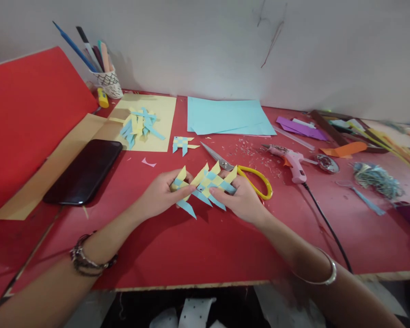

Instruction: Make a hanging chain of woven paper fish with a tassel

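Note:
Between my hands is a woven paper fish (209, 181) of yellow and blue strips, with pointed ends sticking out above and below. My left hand (166, 191) is closed on its left part, thumb on top. On the right, my right hand (239, 196) pinches the same fish with the thumb in front. The fingers behind the paper are partly hidden. Just beyond lies a pair of scissors (264, 182) with yellow handles. A smaller woven paper fish (182, 144) rests on the red table (177, 255) behind my left hand.
At the left are a black phone (84, 171) and a pile of paper strips (141, 123) on a yellow sheet. Blue sheets (225, 116) lie at the back. To the right are a pink glue gun (292, 161) with its black cord, and a thread bundle (377, 180).

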The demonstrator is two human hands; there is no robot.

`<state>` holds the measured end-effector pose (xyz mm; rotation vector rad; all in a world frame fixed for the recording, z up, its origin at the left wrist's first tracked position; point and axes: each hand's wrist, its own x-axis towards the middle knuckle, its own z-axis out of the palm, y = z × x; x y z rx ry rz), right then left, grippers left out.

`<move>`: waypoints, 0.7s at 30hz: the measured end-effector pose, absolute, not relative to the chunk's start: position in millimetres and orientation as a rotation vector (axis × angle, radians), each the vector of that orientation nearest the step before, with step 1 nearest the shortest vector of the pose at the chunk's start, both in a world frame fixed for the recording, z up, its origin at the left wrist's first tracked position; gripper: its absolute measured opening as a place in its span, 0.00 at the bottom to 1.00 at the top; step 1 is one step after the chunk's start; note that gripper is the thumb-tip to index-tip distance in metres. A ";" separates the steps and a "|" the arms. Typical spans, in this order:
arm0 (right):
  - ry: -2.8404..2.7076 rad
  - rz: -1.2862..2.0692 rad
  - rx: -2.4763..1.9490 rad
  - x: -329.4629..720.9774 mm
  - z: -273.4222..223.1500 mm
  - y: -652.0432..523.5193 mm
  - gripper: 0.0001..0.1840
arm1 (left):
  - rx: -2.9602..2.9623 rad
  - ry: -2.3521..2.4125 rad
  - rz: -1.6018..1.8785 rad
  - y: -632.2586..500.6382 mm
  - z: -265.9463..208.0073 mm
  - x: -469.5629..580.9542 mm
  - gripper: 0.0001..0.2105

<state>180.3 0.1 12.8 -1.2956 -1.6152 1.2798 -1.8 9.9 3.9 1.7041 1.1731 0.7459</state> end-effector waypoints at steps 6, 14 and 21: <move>-1.620 1.325 -1.286 180.8 12.7 0.5 0.07 | 1.643 1.106 0.733 9.8 3.8 -1.5 0.11; -1.618 1.311 -1.283 181.1 11.2 0.0 0.07 | 1.710 1.118 0.745 9.3 4.6 -1.6 0.10; -1.596 1.322 -1.290 178.8 12.6 -0.1 0.06 | 1.721 1.147 0.743 9.8 4.3 -1.2 0.10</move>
